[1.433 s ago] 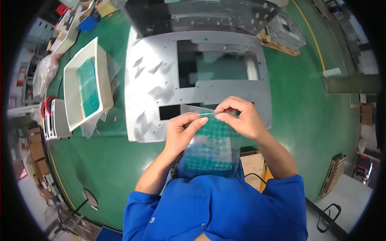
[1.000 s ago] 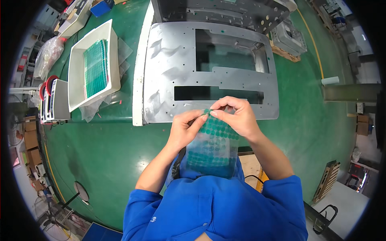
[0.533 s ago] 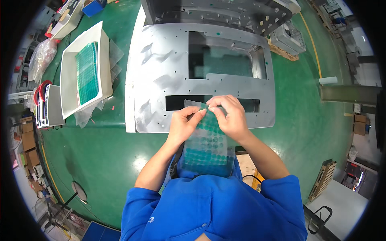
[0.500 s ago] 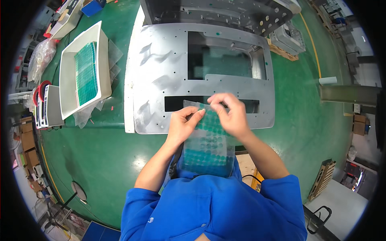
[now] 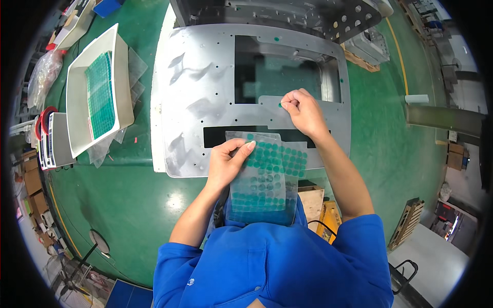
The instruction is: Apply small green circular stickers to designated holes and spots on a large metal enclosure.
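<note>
My left hand [image 5: 225,163] is closed, thumb and fingers pinching the upper edge of several clear sheets of round green stickers [image 5: 269,159]. The sheets hang in front of my body and overlap the near edge of a grey metal panel [image 5: 197,110]. Farther forward, my right hand [image 5: 308,115] is pinched over the panel, just below its large rectangular opening. A small green round sticker [image 5: 280,105] shows at its fingertips; whether it touches the metal I cannot tell. The panel has small dark holes, and a green dot [image 5: 276,39] covers a spot near its far edge.
To the left, a white tray [image 5: 123,87] holds a stack of green sticker sheets [image 5: 100,95], with loose clear sheets beside it. A perforated dark metal part [image 5: 287,18] rises behind the panel. A wooden box [image 5: 311,197] and a yellow object [image 5: 329,218] stand low at my right.
My right hand has moved forward and right, away from the sheets, with a green sticker at its fingertips. My left hand still holds the sheets, and the view has shifted slightly.
</note>
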The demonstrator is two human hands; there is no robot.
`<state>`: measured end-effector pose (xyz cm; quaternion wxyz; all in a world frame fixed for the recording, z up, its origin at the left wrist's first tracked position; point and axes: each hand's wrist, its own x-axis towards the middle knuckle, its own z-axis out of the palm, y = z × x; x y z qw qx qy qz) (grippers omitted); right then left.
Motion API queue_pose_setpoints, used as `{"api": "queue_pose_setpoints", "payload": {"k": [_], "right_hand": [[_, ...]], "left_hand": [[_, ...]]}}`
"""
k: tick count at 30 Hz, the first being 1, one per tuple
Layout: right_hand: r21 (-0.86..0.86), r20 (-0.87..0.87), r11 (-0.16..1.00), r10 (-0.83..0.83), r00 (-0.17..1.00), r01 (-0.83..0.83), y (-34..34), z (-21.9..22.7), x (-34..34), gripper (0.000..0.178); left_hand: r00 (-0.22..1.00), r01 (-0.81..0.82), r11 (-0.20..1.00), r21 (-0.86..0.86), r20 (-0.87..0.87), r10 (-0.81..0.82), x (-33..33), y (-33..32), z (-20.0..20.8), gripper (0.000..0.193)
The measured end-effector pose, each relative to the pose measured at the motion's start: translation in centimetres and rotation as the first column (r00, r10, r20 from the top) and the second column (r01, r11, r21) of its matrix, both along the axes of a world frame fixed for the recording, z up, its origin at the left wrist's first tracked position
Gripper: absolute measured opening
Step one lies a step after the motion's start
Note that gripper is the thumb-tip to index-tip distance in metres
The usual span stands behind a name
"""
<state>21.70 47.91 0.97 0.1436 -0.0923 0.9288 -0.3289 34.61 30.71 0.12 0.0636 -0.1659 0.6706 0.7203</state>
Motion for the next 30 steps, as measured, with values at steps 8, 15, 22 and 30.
{"api": "queue_pose_setpoints", "payload": {"k": [8, 15, 22, 30], "right_hand": [[0.045, -0.063, 0.999, -0.002, 0.998, 0.005, -0.1, -0.5, -0.1, 0.006], [-0.062, 0.019, 0.998, 0.005, 1.000, -0.004, 0.4, -0.8, -0.9, 0.009], [-0.184, 0.005, 0.982, 0.043, 0.999, -0.041, -1.2, 1.5, -1.0, 0.013], [-0.626, 0.396, 0.779, 0.366, 0.842, -0.044, -3.9, 4.0, 6.1, 0.011]], "left_hand": [[1.000, -0.002, 1.000, 0.019, 0.013, 0.002, -0.1, 0.0, 0.4, 0.018], [1.000, 0.002, 1.000, 0.005, 0.030, -0.002, 0.0, -0.2, 0.7, 0.017], [0.999, -0.001, 1.000, 0.012, -0.045, 0.002, 1.0, -1.1, 1.2, 0.014], [0.990, 0.014, 1.000, -0.018, -0.143, -0.016, 2.7, -1.0, 0.9, 0.012]]}}
